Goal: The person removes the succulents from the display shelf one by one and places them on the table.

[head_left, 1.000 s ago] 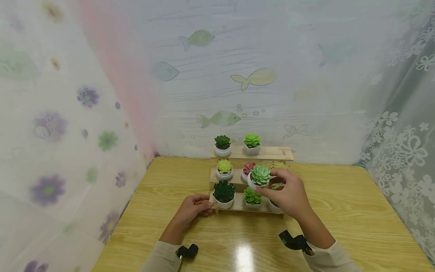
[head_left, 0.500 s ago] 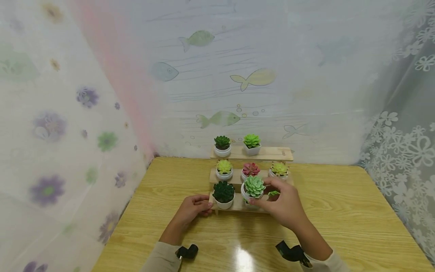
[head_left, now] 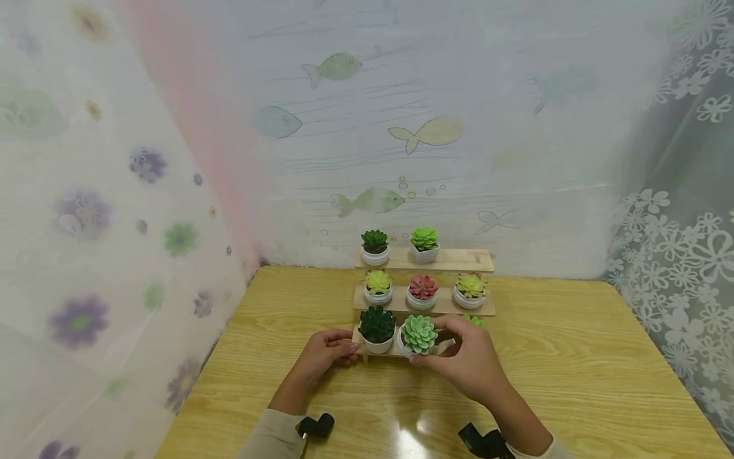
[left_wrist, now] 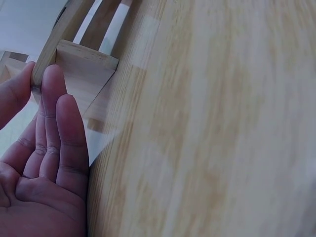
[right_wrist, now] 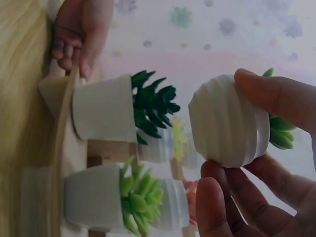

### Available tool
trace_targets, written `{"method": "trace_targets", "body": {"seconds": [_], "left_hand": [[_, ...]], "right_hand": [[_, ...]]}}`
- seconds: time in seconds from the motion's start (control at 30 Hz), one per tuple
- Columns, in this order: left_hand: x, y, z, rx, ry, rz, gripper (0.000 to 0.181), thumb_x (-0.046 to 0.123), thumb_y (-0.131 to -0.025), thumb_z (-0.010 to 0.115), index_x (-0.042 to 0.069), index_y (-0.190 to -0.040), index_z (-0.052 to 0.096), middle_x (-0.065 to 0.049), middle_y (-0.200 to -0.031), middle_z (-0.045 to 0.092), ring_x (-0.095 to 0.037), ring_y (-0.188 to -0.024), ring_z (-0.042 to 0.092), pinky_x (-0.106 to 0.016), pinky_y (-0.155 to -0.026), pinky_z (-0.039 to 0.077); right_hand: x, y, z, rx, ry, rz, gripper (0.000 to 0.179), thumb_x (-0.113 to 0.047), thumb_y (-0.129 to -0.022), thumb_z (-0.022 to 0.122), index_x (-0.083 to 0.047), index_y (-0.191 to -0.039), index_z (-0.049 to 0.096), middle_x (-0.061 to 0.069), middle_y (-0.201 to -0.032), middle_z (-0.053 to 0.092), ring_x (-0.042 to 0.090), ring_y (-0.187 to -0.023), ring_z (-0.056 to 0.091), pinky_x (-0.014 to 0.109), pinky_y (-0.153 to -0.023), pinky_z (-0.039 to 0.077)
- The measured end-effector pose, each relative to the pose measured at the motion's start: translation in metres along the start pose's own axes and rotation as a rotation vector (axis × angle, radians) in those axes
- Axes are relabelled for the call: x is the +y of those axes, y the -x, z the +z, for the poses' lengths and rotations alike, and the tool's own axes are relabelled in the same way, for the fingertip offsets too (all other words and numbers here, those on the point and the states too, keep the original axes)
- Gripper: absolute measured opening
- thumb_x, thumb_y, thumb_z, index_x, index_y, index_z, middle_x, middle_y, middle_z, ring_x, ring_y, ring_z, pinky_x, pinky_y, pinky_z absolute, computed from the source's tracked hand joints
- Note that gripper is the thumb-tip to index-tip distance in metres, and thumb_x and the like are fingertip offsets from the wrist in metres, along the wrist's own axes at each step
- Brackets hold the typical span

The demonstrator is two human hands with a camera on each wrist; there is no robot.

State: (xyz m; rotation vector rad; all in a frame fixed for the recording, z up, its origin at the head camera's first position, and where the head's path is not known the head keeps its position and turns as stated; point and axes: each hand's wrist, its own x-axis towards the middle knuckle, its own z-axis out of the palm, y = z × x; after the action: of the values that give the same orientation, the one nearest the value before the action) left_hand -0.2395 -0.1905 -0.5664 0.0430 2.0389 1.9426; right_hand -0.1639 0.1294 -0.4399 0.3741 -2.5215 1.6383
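My right hand grips a pale green potted succulent, thumb and fingers on its white ribbed pot. In the right wrist view the pot hangs apart from the bottom shelf, over a dark green succulent and a bright green one standing there. My left hand pinches the left end of the wooden plant stand's bottom board between thumb and fingertips, as the left wrist view confirms. In the head view my right hand and the held pot cover much of that shelf's right part.
On the middle shelf sit a yellow-green succulent, a red one and a yellow one with reddish tips. The top shelf bears a dark green and a bright green succulent. Behind the table hangs a fish-patterned curtain.
My right hand has brought the pale green succulent left and down, from beside the red succulent to in front of the bottom shelf. My left hand stays at the stand's end.
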Motion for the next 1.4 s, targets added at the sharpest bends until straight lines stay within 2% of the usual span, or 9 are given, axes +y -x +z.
{"method": "trace_targets", "body": {"seconds": [0.13, 0.37, 0.7, 1.07, 1.4], "left_hand": [[-0.001, 0.000, 0.000, 0.001, -0.002, 0.004, 0.049, 0.019, -0.095, 0.078, -0.005, -0.134, 0.063, -0.010, -0.104, 0.078, -0.019, -0.087, 0.077, -0.034, -0.078, 0.064], [-0.001, -0.001, 0.001, -0.003, 0.009, 0.013, 0.049, 0.018, -0.094, 0.079, -0.005, -0.134, 0.064, -0.010, -0.104, 0.078, -0.019, -0.087, 0.077, -0.035, -0.078, 0.064], [-0.001, 0.000, 0.001, -0.003, 0.004, 0.020, 0.047, 0.020, -0.094, 0.078, -0.005, -0.133, 0.065, -0.009, -0.104, 0.078, -0.019, -0.087, 0.077, -0.035, -0.078, 0.064], [-0.001, 0.000, 0.001, -0.006, 0.016, 0.015, 0.045, 0.016, -0.096, 0.076, -0.006, -0.133, 0.063, -0.010, -0.104, 0.078, -0.019, -0.088, 0.077, -0.035, -0.078, 0.064], [0.000, 0.001, 0.002, 0.005, 0.007, 0.016, 0.045, 0.016, -0.095, 0.077, -0.006, -0.133, 0.064, -0.009, -0.103, 0.078, -0.018, -0.086, 0.076, -0.034, -0.078, 0.064]], "right_hand": [[0.002, 0.006, 0.009, -0.033, -0.024, 0.062, 0.058, -0.035, -0.068, 0.099, -0.020, -0.117, 0.073, 0.001, -0.107, 0.072, 0.026, -0.091, 0.072, 0.026, -0.071, 0.061], [0.010, 0.013, 0.025, -0.084, -0.072, 0.136, 0.053, -0.033, -0.067, 0.099, -0.023, -0.113, 0.074, 0.000, -0.104, 0.071, 0.017, -0.091, 0.073, 0.026, -0.075, 0.062], [0.023, 0.020, 0.043, -0.124, -0.068, 0.127, 0.050, -0.029, -0.067, 0.099, -0.019, -0.110, 0.074, 0.000, -0.102, 0.073, 0.017, -0.090, 0.071, 0.026, -0.072, 0.062], [0.036, 0.022, 0.054, -0.142, -0.091, 0.132, 0.050, -0.025, -0.068, 0.098, -0.011, -0.108, 0.073, 0.009, -0.112, 0.071, 0.023, -0.091, 0.071, 0.024, -0.071, 0.061], [0.044, 0.022, 0.066, -0.179, -0.076, 0.120, 0.049, -0.025, -0.069, 0.098, -0.012, -0.109, 0.074, 0.007, -0.109, 0.073, 0.021, -0.091, 0.072, 0.022, -0.071, 0.061]]}}
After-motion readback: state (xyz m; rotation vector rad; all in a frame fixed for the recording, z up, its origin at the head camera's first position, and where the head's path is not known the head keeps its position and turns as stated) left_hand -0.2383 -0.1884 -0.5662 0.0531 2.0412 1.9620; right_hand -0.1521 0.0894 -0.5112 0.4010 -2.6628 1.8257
